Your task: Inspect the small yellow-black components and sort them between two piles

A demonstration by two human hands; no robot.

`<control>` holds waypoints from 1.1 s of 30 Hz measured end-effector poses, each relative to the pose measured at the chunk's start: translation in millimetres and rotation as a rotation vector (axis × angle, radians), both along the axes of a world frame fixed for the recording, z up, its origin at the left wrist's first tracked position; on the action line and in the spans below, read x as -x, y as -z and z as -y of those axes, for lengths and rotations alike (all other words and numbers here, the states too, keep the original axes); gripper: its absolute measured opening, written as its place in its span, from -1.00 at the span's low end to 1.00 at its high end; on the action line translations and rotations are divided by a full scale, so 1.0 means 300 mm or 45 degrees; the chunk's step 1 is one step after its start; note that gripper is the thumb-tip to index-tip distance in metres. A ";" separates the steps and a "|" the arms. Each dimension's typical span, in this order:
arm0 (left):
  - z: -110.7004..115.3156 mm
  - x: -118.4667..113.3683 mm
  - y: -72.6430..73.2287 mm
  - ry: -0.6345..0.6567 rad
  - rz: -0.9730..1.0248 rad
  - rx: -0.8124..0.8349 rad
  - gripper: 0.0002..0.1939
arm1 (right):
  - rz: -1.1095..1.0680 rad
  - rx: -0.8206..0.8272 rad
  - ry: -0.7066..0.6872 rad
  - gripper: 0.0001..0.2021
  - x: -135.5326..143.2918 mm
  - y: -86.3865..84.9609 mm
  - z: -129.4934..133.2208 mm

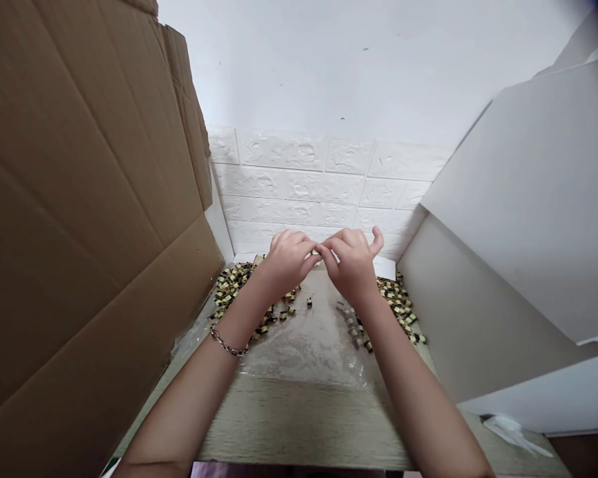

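Left hand [290,259] and right hand [353,263], fingertips together, pinch a small yellow component [315,252] (mostly hidden); a loosened pinch could drop it onto the clear plastic [299,355].

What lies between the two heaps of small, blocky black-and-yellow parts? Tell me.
A clear, flat plastic sheet and one stray part, between the left heap and right heap in the head view.

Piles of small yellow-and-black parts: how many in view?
2: left pile, beside the cardboard; right pile, beside the grey panel. The left forearm and right forearm block some view, so more may be hidden.
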State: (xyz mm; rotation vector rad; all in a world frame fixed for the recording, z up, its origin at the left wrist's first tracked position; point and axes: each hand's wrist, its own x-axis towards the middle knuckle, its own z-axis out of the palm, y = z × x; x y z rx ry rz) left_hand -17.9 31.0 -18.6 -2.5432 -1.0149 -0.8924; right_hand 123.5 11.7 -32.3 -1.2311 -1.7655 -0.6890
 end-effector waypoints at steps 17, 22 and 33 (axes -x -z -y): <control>0.008 0.018 0.007 -0.082 0.066 -0.460 -0.83 | 0.021 -0.360 0.010 -0.82 0.049 0.022 0.011; 0.016 0.013 -0.002 -0.077 0.146 -0.612 -0.86 | -0.056 -0.497 0.009 -0.84 0.055 0.023 0.015; 0.034 0.016 -0.007 -0.100 0.180 -0.581 -0.85 | -0.026 -0.536 -0.085 -0.89 0.065 0.026 0.029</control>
